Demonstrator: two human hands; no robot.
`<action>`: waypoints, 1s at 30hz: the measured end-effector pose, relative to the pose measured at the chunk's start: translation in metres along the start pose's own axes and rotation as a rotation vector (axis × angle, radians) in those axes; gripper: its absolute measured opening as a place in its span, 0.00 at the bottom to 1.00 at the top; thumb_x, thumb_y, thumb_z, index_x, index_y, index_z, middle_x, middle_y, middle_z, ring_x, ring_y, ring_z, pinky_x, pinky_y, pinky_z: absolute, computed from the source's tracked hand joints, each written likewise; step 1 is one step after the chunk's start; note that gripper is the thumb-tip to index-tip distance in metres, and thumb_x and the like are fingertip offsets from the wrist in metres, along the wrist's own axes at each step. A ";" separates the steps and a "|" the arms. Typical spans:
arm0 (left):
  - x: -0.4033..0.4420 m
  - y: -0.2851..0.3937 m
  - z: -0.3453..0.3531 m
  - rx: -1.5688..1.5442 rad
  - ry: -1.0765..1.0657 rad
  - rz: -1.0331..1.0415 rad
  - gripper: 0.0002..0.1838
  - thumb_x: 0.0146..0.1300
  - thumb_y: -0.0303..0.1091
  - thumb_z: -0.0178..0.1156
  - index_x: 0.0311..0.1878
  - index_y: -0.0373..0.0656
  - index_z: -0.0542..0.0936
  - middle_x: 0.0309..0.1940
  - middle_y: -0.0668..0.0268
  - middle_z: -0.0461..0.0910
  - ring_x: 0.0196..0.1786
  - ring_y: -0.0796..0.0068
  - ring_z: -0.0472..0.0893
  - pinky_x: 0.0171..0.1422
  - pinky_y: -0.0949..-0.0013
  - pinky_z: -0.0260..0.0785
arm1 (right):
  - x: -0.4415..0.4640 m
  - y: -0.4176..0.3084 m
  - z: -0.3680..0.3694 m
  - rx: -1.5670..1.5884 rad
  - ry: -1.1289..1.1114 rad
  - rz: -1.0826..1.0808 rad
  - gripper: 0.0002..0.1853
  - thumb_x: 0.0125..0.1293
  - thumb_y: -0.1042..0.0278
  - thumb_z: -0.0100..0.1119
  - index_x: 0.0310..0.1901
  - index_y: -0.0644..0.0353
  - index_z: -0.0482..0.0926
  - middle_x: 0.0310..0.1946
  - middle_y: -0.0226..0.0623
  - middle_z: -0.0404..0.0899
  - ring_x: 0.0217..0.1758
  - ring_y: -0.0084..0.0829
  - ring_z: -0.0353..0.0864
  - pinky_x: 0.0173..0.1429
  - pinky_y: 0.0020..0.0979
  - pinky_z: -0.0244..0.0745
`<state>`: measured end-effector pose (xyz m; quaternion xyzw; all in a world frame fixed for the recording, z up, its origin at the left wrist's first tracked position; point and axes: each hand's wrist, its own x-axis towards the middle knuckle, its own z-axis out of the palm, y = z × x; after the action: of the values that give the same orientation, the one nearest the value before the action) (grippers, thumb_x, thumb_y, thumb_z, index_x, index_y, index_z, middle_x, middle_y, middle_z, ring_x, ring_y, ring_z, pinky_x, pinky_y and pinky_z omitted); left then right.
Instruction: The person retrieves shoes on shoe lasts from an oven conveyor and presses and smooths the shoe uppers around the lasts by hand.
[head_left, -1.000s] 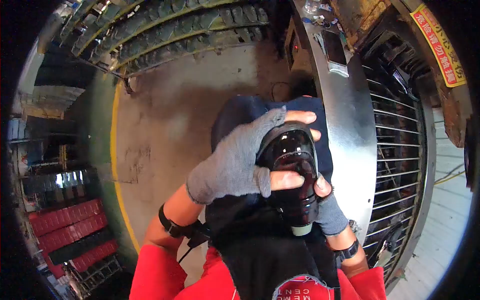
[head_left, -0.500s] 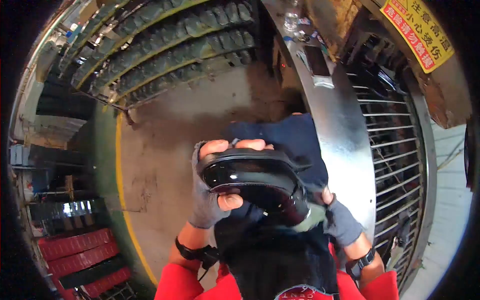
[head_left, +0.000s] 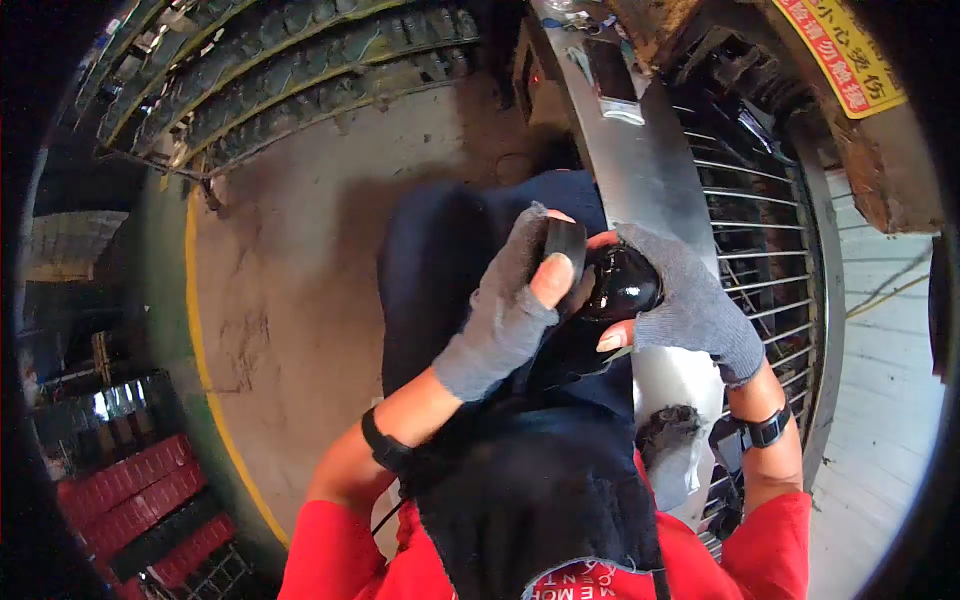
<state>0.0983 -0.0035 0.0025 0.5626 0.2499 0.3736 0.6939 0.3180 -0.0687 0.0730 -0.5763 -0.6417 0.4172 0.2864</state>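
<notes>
A glossy black shoe (head_left: pixel 626 286) is held above my lap between both hands. My left hand (head_left: pixel 508 312), in a grey fingerless glove, is closed around one end, its thumb on the thick dark sole edge. My right hand (head_left: pixel 692 298), gloved alike, is wrapped over the rounded shiny end, thumb below and fingers above. Part of the shoe is hidden behind the hands. Beside my right forearm, a pale cloth-like piece with a dark fuzzy patch (head_left: pixel 672 440) lies on the metal ledge.
The metal ledge (head_left: pixel 655 165) runs along my right, with a dark phone-like object (head_left: pixel 610 70) farther up. Beyond it are metal bars (head_left: pixel 755 215) and a yellow-red warning sign (head_left: pixel 850 60). Shelves of dark items (head_left: pixel 300 75) stand ahead left; red crates (head_left: pixel 130 490) lie lower left.
The shoe has turned and moved right. My right hand has gone from a pale cloth-like piece to the shoe's shiny end; that piece now lies on the ledge. The view has shifted slightly.
</notes>
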 end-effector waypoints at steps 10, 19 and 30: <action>-0.009 -0.001 0.000 0.285 0.123 0.233 0.30 0.77 0.61 0.50 0.59 0.40 0.76 0.45 0.56 0.76 0.48 0.55 0.80 0.58 0.57 0.72 | 0.004 -0.008 0.028 -0.122 0.138 -0.086 0.43 0.43 0.46 0.91 0.59 0.61 0.83 0.47 0.48 0.89 0.52 0.50 0.92 0.58 0.41 0.84; -0.044 0.028 -0.016 0.291 -0.150 0.177 0.47 0.65 0.72 0.64 0.66 0.35 0.72 0.53 0.54 0.74 0.57 0.58 0.79 0.68 0.56 0.71 | -0.031 -0.042 0.037 -0.343 0.051 -0.204 0.55 0.46 0.31 0.85 0.68 0.64 0.76 0.58 0.54 0.84 0.56 0.60 0.88 0.59 0.47 0.86; -0.048 0.058 0.009 -0.144 -0.029 -0.233 0.27 0.89 0.48 0.47 0.36 0.37 0.77 0.30 0.64 0.78 0.39 0.73 0.77 0.49 0.65 0.69 | -0.056 -0.065 0.042 -0.402 -0.175 -0.222 0.49 0.57 0.20 0.71 0.57 0.66 0.77 0.40 0.49 0.79 0.35 0.52 0.84 0.38 0.49 0.81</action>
<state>0.0626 -0.0421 0.0568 0.4839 0.2760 0.2995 0.7746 0.2591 -0.1313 0.1154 -0.5092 -0.7936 0.2955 0.1536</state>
